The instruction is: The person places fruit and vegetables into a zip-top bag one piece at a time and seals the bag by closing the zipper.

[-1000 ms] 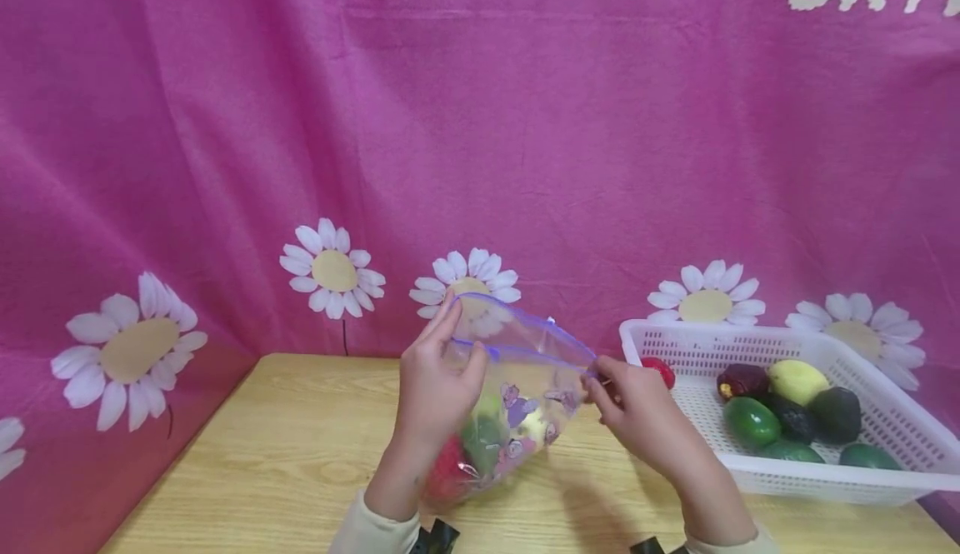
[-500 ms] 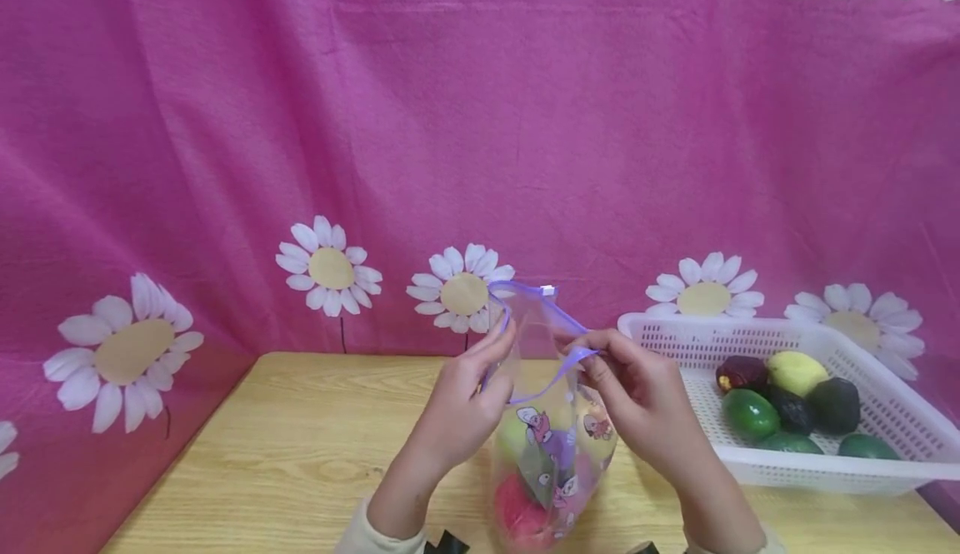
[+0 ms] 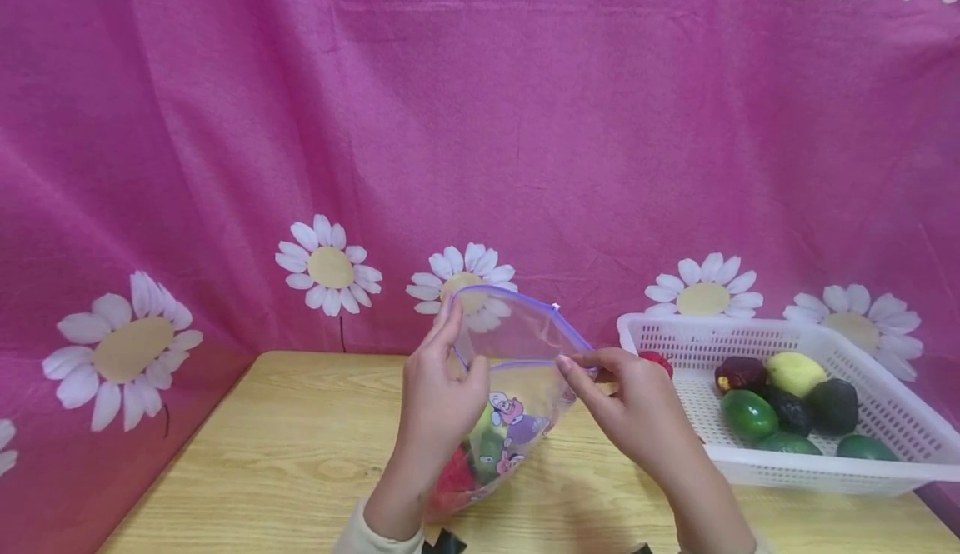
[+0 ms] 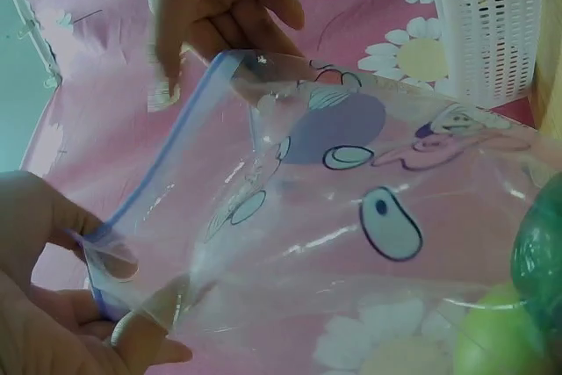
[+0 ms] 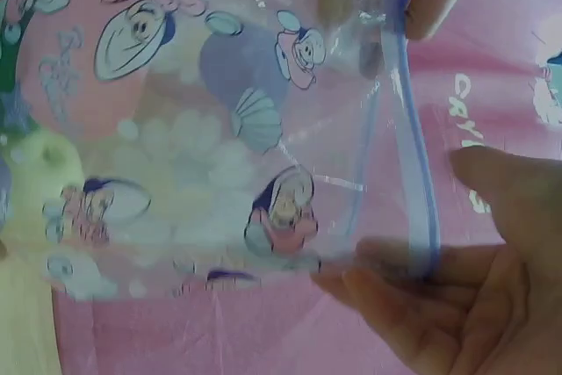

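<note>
A clear zip bag (image 3: 525,383) with a purple rim and cartoon prints is held up over the table, its mouth spread apart. My left hand (image 3: 442,404) grips the left end of the mouth; the left wrist view shows its fingers and thumb (image 4: 140,331) around the film. My right hand (image 3: 637,400) holds the right end of the rim, with fingers (image 5: 386,292) behind the film. A white slider (image 3: 556,306) sits on the far rim. Low in the bag are a red item (image 3: 454,481), a dark green one and a pale green fruit (image 4: 496,331).
A white perforated basket (image 3: 750,464) stands at the right. In it lie a yellow fruit (image 3: 797,373), a dark red one (image 3: 741,374), a red item (image 3: 656,362) and several green ones. A pink cloth with daisies hangs behind the wooden table (image 3: 300,437).
Half a second ago the bag was turned and nearer the right, its mouth narrower. My left hand has since moved left, spreading the mouth wider; the bag's lower part swung left.
</note>
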Tool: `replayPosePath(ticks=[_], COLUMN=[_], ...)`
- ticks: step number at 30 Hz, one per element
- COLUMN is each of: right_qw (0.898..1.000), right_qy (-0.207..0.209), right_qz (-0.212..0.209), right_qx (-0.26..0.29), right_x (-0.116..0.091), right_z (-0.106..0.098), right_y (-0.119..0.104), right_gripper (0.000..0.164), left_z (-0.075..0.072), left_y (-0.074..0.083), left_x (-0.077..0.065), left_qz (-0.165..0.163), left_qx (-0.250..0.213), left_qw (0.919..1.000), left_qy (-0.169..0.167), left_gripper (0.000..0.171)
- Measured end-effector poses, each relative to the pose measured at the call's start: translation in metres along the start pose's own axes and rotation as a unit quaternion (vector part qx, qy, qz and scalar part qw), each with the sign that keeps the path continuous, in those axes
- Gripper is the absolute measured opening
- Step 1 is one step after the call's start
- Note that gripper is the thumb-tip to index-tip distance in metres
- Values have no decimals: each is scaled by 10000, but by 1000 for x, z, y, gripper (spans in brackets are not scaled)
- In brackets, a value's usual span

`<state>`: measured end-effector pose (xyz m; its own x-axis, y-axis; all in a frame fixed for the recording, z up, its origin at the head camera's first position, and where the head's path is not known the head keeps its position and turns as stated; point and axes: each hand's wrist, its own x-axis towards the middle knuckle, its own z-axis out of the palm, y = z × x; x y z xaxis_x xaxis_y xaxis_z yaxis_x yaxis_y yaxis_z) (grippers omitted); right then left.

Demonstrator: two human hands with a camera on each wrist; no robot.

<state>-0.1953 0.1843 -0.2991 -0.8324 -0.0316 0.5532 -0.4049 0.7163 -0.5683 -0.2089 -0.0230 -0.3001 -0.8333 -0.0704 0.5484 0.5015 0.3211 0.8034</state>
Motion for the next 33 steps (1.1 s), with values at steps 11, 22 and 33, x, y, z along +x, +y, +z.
replayPosePath(ticks=[11,22,33], right_qw=[9895,9822,9866], right_qy=[-275,-373,-695], right_qz=[857,-11,-217], right_qx=[1129,1841,1458], right_x=[-2,-4,-2], right_z=[24,22,16], right_y=[-6,-8,4], right_gripper=[54,77,66], left_z=[8,8,15], left_y=[5,3,-12], left_x=[-8,-5,-2], left_qz=[288,494,460], left_qx=[-326,-545,-500], left_qw=[9687,9925,9925], left_qy=[-2442,-974,-1020], left_gripper=[75,80,69])
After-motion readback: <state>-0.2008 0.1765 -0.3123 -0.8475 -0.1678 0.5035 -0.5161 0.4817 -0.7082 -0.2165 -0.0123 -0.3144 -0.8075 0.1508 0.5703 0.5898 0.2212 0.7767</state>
